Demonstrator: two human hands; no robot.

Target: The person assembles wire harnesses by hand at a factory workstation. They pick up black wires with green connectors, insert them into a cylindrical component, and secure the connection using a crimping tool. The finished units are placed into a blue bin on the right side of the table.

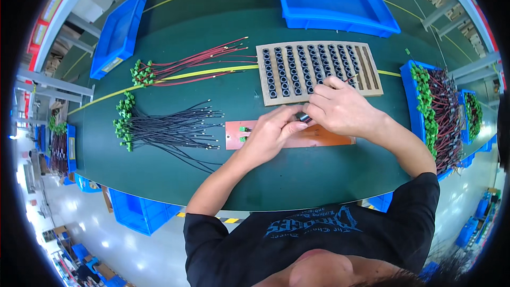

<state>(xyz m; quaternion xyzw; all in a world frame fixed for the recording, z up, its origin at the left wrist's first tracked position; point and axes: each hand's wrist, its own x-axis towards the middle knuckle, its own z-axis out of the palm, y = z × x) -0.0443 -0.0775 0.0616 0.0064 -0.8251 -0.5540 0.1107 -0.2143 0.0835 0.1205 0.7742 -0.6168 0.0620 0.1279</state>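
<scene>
Over an orange-brown board my two hands meet. Fingers of my left hand are closed on a small black cylinder. Right beside it, my right hand is curled shut, and thin wire ends stick out above its knuckles. How the wires run inside that hand is hidden. Two green connectors sit at the board's left end, partly next to my left hand. Just beyond my hands lies a tan rack with rows of black cylindrical parts.
To the left lie a bundle of black wires and one of red wires, both with green connectors. A blue bin of wired connectors stands at the right. Blue trays sit at the far side of the green table.
</scene>
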